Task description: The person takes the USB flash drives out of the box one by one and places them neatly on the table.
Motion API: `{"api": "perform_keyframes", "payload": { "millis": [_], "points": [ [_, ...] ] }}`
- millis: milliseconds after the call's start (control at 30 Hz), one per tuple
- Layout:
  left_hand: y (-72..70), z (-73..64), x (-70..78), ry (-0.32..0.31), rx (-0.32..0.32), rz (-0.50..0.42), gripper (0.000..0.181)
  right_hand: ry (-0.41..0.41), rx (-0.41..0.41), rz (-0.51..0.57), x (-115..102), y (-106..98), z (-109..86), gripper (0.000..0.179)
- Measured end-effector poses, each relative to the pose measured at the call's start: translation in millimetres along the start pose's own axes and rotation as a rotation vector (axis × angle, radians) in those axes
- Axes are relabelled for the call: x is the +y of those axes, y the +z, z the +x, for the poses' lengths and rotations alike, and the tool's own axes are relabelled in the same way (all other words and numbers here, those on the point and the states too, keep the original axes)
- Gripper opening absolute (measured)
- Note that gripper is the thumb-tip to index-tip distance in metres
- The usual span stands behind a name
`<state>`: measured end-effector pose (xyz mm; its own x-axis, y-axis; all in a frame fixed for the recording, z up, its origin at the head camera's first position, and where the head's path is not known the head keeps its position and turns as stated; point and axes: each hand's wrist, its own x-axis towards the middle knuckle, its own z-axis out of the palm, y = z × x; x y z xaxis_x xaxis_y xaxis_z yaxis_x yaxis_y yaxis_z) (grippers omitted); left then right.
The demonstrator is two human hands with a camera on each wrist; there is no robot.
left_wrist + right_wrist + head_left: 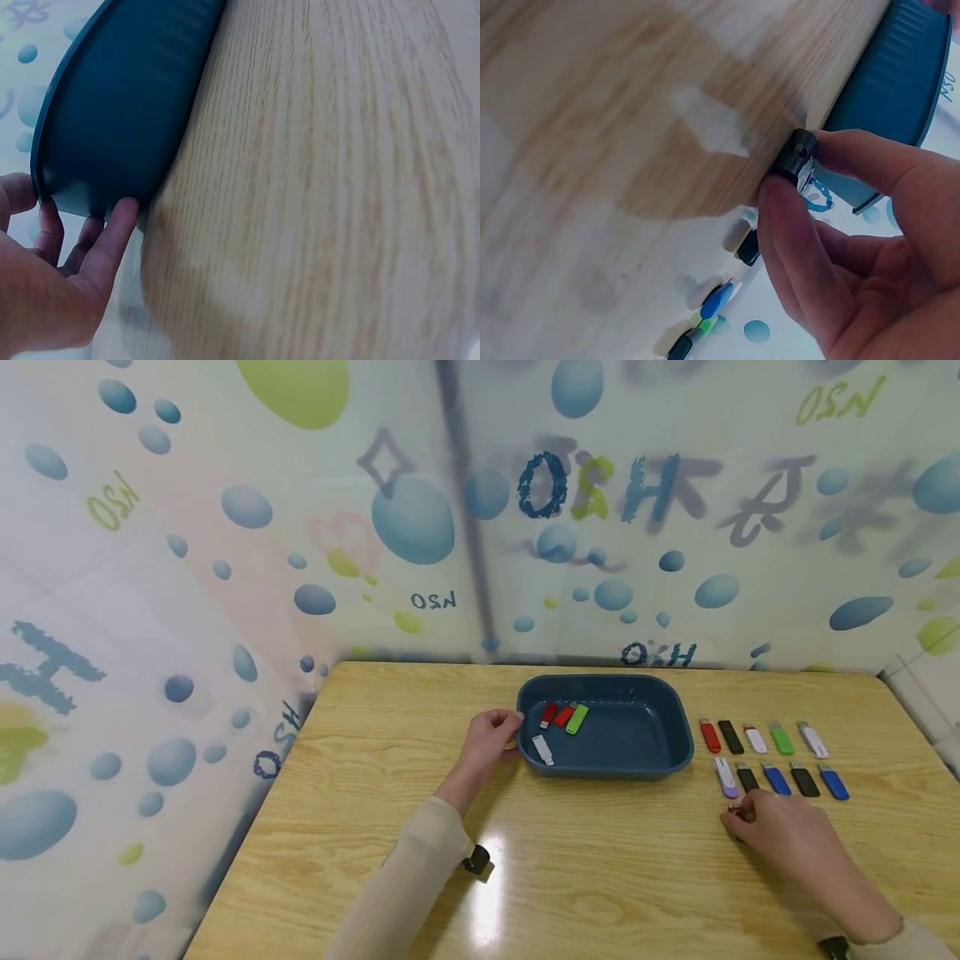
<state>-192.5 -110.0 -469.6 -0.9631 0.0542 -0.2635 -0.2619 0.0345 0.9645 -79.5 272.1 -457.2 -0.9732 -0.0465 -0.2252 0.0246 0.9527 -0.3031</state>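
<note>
My left hand (489, 737) grips the left end of a dark blue plastic tray (607, 772), thumb at the rim and fingers against the outer wall, as the left wrist view shows. Several USB sticks lie inside at the left: a white one (543, 750), a green one (577, 719) and two red ones. Right of the tray, my right hand (787, 831) pinches a black USB stick (793, 154) between thumb and fingers, close over the table. Just beyond that hand lie a white-and-purple stick (726, 778) and a black stick (747, 778), the latter partly hidden.
Two rows of USB sticks lie right of the tray, among them a red one (710, 736), a green one (782, 737) and a blue one (833, 782). The wooden table (600, 877) backs onto a patterned wall sheet (420, 627).
</note>
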Motion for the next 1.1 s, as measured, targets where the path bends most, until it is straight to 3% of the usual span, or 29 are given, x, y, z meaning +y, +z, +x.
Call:
{"api": "perform_keyframes", "payload": {
  "millis": [233, 567, 733, 1100],
  "points": [
    [0.9, -1.4, 2.2, -0.004, -0.013, 0.003, 0.033, -0.002, 0.06, -0.014, 6.9, -22.2, -11.0, 0.048],
    [0.1, -2.3, 2.9, 0.007, -0.001, 0.016, 0.034, -0.056, 0.264, 0.033, -1.8, -60.0, -12.8, 0.041],
    [-0.1, -1.8, 1.6, 0.008, 0.006, 0.017, 0.031, -0.082, 0.262, 0.078, -17.4, -60.7, -7.1, 0.047],
    [-0.5, -2.8, 2.0, 0.001, 0.005, 0.02, 0.032, -0.266, 0.239, 0.131, -76.6, -42.1, 14.5, 0.036]
  ]
}}
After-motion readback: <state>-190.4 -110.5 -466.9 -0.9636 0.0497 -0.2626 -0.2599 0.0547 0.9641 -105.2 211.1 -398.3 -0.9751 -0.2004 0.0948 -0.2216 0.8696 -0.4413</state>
